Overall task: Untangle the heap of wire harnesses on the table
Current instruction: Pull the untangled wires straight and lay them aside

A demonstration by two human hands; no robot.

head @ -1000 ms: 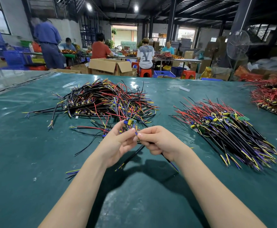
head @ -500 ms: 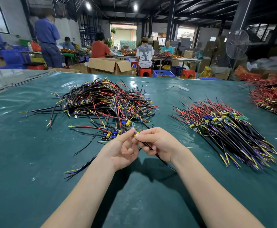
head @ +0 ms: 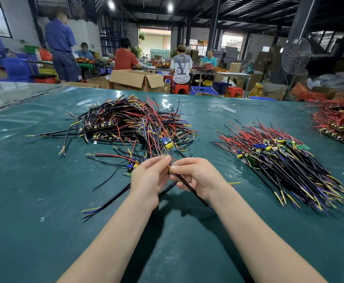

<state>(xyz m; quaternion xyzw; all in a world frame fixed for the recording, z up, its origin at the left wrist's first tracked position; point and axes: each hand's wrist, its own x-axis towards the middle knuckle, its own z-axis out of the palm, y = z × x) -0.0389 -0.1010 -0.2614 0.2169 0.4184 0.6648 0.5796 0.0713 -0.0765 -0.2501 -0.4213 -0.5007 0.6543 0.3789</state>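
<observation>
Pinching one wire harness [head: 168, 145], left hand [head: 148, 178] and right hand [head: 197, 176] almost touch; contents of cardboard box [head: 130, 78] unclear.

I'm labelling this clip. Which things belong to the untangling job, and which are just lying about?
Job: tangled heap; harness, pinched by left hand and gripped by right hand; sorted pile; table.

Lying about: red pile far right; box; fan; stools.
</observation>
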